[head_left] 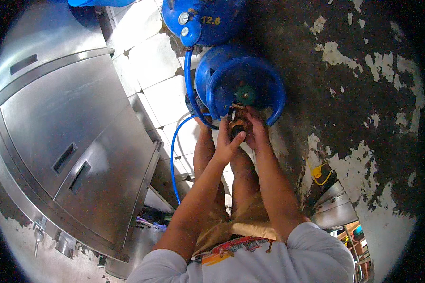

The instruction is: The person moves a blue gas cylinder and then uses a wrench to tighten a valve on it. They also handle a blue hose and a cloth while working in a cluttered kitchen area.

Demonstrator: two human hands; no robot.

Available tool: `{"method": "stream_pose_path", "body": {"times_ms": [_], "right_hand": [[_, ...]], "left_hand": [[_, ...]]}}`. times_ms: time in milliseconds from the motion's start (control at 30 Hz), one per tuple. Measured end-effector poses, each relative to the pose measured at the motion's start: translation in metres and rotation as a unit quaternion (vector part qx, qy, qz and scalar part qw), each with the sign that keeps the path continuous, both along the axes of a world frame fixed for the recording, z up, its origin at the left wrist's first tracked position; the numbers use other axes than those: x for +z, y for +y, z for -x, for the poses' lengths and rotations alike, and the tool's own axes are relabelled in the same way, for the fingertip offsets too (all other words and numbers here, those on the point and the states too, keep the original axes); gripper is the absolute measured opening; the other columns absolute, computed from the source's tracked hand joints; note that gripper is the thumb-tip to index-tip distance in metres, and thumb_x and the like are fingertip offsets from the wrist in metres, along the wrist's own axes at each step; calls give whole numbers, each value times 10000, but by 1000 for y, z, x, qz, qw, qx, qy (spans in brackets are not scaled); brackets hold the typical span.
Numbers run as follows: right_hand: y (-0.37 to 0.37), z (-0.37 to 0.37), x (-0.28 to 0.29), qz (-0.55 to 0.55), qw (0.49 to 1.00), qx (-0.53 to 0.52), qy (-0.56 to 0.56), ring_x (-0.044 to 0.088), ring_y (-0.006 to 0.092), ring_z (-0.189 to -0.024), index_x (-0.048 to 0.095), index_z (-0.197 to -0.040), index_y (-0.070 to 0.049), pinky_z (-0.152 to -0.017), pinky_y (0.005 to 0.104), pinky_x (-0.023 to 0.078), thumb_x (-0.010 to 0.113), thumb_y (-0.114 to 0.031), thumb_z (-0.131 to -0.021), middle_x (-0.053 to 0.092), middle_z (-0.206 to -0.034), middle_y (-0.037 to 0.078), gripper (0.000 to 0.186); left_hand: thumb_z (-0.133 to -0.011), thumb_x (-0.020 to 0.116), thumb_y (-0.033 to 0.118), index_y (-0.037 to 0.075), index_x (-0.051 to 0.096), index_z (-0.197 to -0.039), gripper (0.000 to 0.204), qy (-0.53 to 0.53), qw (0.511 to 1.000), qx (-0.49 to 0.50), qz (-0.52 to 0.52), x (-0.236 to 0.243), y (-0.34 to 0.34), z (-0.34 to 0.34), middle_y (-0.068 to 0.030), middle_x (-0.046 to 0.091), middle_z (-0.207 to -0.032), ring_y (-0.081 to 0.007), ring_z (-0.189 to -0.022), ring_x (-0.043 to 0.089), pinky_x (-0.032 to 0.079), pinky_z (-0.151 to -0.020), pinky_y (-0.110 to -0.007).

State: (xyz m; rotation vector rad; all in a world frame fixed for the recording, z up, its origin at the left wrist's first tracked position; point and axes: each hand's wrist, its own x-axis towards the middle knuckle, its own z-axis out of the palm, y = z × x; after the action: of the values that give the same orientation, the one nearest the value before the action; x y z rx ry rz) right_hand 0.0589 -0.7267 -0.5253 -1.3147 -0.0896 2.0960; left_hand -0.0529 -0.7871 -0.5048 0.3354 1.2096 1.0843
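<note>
My left hand (228, 141) and my right hand (254, 128) grip a dark brown and rusty orange metal fitting (237, 123) with round openings, the left thumb across its near end. They are at the near side of a blue gas cylinder's collar (274, 80), inside which a green valve (244, 94) shows. A second blue cylinder (224, 12) stands beyond, with two round gauges (184, 18) on its fitting. From there a blue hose (189, 80) runs down beside the first cylinder and passes close by my left hand.
A stainless steel cabinet (56, 118) with recessed handles fills the left. White tiles (163, 101) lie beside the cylinders and my bare legs. A mottled dark surface (359, 118) with flaking white patches is on the right, with a yellow cap and strap (318, 172) low near my right arm.
</note>
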Motion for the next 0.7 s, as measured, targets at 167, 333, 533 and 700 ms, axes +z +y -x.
{"method": "stream_pose_path", "body": {"times_ms": [167,333,533,700], "right_hand": [[19,-4,-19,44,977,2,208,525,251,-1171,476,-1286,-25,-1020,400,393,553,-232,-904,558,-1257,127,441],[11,4,11,-22,996,43,-70,528,246,-1163,535,-1233,-18,-1003,404,402,535,-269,-911,567,-1251,133,408],[8,5,40,19,999,-40,5,539,237,-1144,558,-1212,-14,-980,391,417,526,-293,-912,594,-1206,130,411],[27,1,0,67,972,20,226,558,232,-1113,521,-1249,-8,-965,374,434,521,-308,-915,586,-1222,124,449]], "left_hand": [[-839,631,99,20,242,-1406,692,18,1000,8,-23,-8,0,0,-148,482,-1285,-240,-1182,473,382,-995,-351],[-827,673,205,10,231,-1413,759,11,1000,-13,-12,-11,-4,0,-151,466,-1277,-250,-1177,478,377,-1002,-360],[-825,696,272,0,210,-1421,816,5,1000,-10,-2,-8,-2,0,-153,457,-1277,-251,-1182,464,365,-1008,-364],[-827,695,276,6,215,-1420,809,33,999,11,-17,-4,1,-6,-152,448,-1290,-241,-1179,462,366,-1005,-365]]}}
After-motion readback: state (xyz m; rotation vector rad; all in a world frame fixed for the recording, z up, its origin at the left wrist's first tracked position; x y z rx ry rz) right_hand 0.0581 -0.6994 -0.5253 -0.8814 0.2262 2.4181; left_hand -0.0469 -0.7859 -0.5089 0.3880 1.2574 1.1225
